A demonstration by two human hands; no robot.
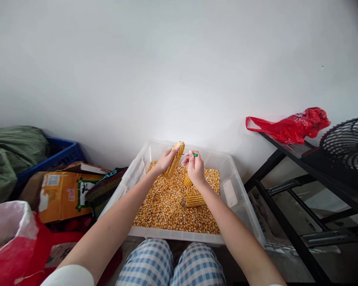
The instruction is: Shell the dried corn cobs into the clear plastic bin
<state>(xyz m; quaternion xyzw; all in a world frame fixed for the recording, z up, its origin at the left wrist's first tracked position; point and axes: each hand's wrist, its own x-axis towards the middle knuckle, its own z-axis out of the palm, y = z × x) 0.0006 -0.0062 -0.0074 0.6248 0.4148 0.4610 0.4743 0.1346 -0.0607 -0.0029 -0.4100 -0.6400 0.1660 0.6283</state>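
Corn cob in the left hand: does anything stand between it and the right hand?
Nothing visible blocks the way: only the thin shaft of the green-handled tool, held in the right hand, reaches across the gap toward the cob in the left hand. Whether its tip touches is unclear.

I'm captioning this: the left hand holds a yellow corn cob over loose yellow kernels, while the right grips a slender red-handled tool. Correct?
No: the slender tool is green-handled, not red-handled, as the head view shows. The left hand holds a yellow corn cob over loose yellow kernels, while the right hand grips that tool.
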